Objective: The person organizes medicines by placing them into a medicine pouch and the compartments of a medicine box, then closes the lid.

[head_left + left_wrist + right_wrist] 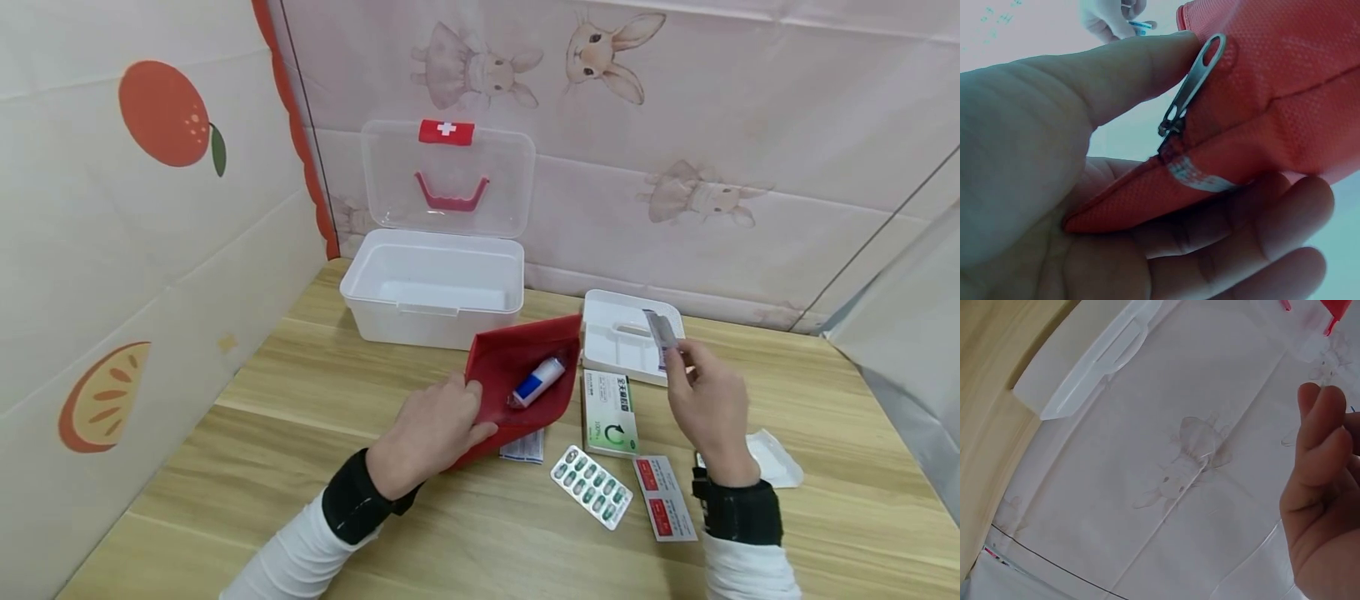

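Note:
My left hand [435,425] grips the edge of a red zip pouch [495,358], which gapes towards me. Inside it lies a clear-wrapped white and blue roll [537,383]. The left wrist view shows the thumb on one side of the pouch, the fingers beneath it, and a metal zip pull [1194,81] by the thumb tip. To the right, my right hand [708,408] is raised, pinching a small silvery packet [662,332] between thumb and fingers. That packet is not discernible in the right wrist view, where the right hand [1329,500] shows curled fingertips.
Behind the pouch stands a white first-aid box [431,325], its clear lid raised. A white tray [615,354] lies at back right. Nearer are a green-white medicine box [609,412], a capsule blister pack [591,487], a red-white card [665,498], a white packet [776,460] and a flat sachet [525,448].

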